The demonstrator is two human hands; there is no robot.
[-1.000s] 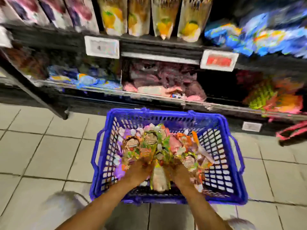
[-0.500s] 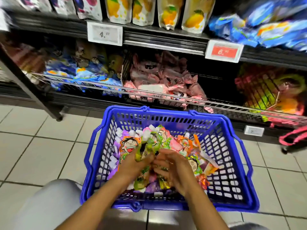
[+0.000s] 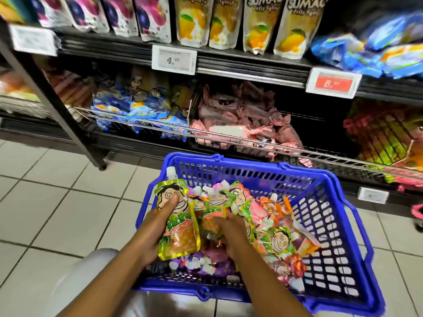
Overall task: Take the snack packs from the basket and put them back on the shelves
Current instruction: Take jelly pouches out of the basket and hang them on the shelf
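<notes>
A blue plastic basket (image 3: 341, 229) stands on the tiled floor before the shelves, filled with several cartoon-printed snack pouches (image 3: 274, 241). My left hand (image 3: 151, 234) grips one green and orange spouted pouch (image 3: 178, 227), lifted upright at the basket's left rim, thumb across the printed face. My right hand (image 3: 231, 234) reaches down into the pile with curled fingers around another orange pouch (image 3: 211, 219); how firmly it holds is partly hidden by the packs.
Black shelves (image 3: 240, 69) rise behind the basket. A wire-fronted lower shelf (image 3: 251, 139) holds blue, pink and green-orange packs. Yellow and purple jelly pouches (image 3: 258, 21) stand above, with price tags (image 3: 174, 59) on the edge. A shelf post (image 3: 57, 106) meets the floor at left.
My left hand has lifted a green and orange pouch up and to the left out of the pile. My right hand stays low in the packs. The view has tilted closer.
</notes>
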